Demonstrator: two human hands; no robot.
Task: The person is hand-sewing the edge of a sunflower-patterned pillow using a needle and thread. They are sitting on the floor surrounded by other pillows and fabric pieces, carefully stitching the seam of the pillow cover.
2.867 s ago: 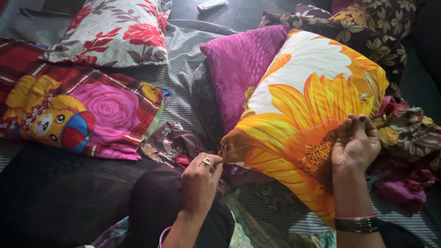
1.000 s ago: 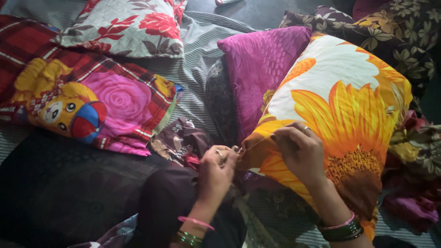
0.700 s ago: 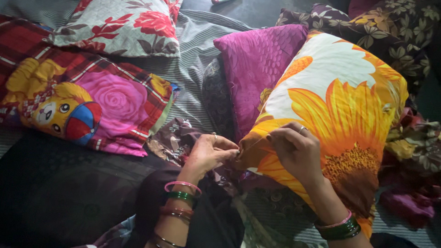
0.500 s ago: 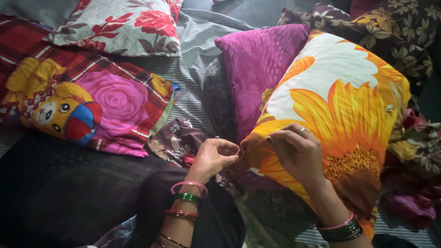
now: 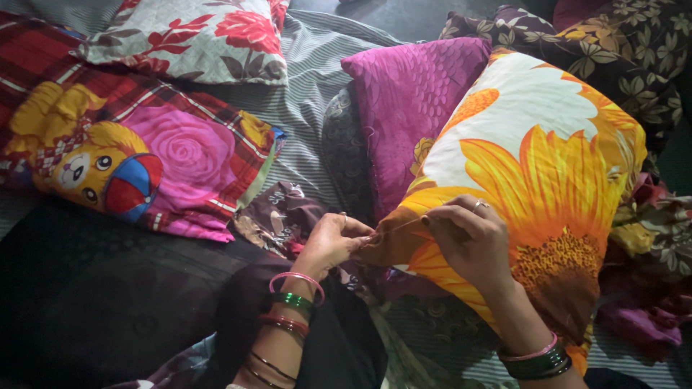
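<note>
A big pillow with a yellow sunflower print (image 5: 533,158) lies in front of me, its near corner pointing left. My left hand (image 5: 330,243) pinches that corner's edge between thumb and fingers. My right hand (image 5: 472,241) rests on the pillow's lower left part, fingers pinched together on a thin thread (image 5: 401,225) that runs to the corner. Whether a needle is in those fingers is too small to tell. Bangles sit on both wrists.
A purple pillow (image 5: 404,108) leans behind the sunflower one. A red checked pillow with a bear and rose print (image 5: 130,158) lies at left, a grey one with red flowers (image 5: 194,39) behind it. Dark floral cushions (image 5: 613,50) fill the back right. Striped sheet (image 5: 303,108) underneath.
My right hand came from the pillow's right edge over to the left corner, close to my left hand. In the last second both hands shifted only slightly at the corner.
</note>
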